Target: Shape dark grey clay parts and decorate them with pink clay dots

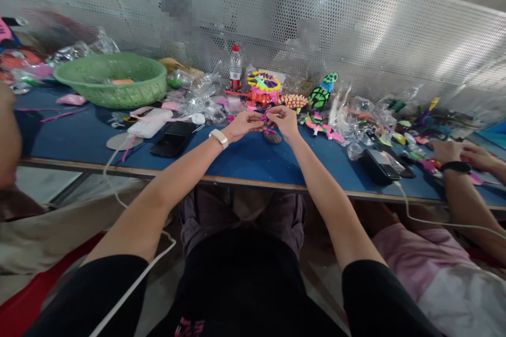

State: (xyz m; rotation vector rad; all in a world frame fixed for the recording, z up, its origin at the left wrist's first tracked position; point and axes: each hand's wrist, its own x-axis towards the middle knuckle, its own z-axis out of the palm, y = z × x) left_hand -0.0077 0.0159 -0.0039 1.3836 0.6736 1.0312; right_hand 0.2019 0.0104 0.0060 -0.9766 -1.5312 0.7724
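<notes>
My left hand (245,125) and my right hand (285,120) meet above the blue table, fingers pinched together on a small magenta piece (265,116) that looks like soft modelling clay. Fingers cover much of it, so its shape is unclear. Just below them, a dark grey lump (272,137) with a bit of pink at its top rests on the tabletop. Behind my hands stand colourful clay-like figures: one with a yellow-edged round crest (263,81), a spiky tan one (293,101) and a green-and-black turtle-like one (321,95). A pink-and-green figure (318,125) lies right of my right hand.
Left on the blue table (233,164) are a green basket (130,96), a white power bank (149,123) with a cable and a black phone (173,139). A red-capped bottle (235,68) stands behind. Rightward lie plastic bags, a black device (377,166) and another person's hands (448,151).
</notes>
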